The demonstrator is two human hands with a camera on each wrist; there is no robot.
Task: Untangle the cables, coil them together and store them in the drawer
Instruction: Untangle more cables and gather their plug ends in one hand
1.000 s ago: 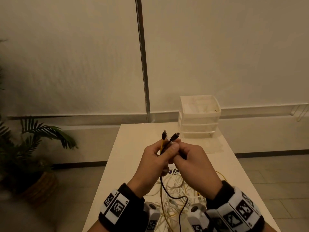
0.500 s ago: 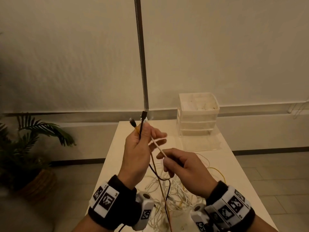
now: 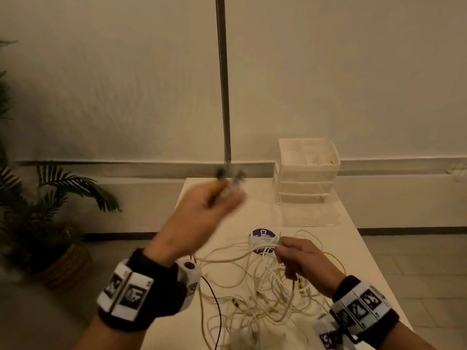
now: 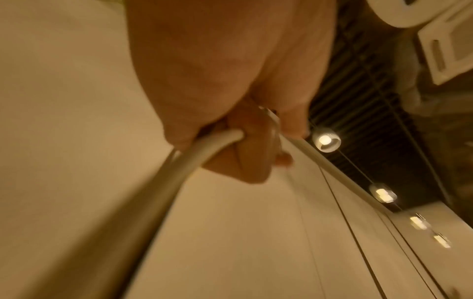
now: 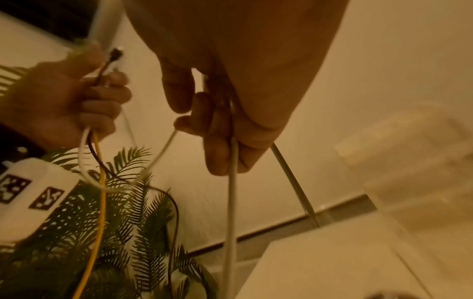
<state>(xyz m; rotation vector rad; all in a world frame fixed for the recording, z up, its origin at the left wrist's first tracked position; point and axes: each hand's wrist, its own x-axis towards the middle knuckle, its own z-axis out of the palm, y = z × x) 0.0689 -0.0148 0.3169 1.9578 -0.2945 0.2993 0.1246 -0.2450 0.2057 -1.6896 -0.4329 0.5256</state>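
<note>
My left hand (image 3: 214, 200) is raised over the table's left part and blurred. It grips the ends of a yellow cable (image 5: 98, 182), a dark cable (image 5: 174, 212) and a white cable (image 4: 179, 163), their plugs (image 3: 228, 174) sticking up past the fingers. My right hand (image 3: 290, 248) is lower, above a loose tangle of white cables (image 3: 257, 289) on the table, and pinches a white cable (image 5: 231, 192) that hangs down from it. The white plastic drawer unit (image 3: 307, 170) stands at the table's far right; its lowest drawer (image 3: 307, 214) is pulled out.
A round purple-and-white disc (image 3: 262, 234) lies under the cables near my right hand. The white table (image 3: 192, 324) is narrow, with floor on both sides. A potted palm (image 3: 50, 198) stands to the left. A metal strip (image 3: 223, 84) runs up the wall behind.
My hands have come apart. The left hand rose and went left with the cable ends; the right hand dropped toward the tangle, sliding along a white cable.
</note>
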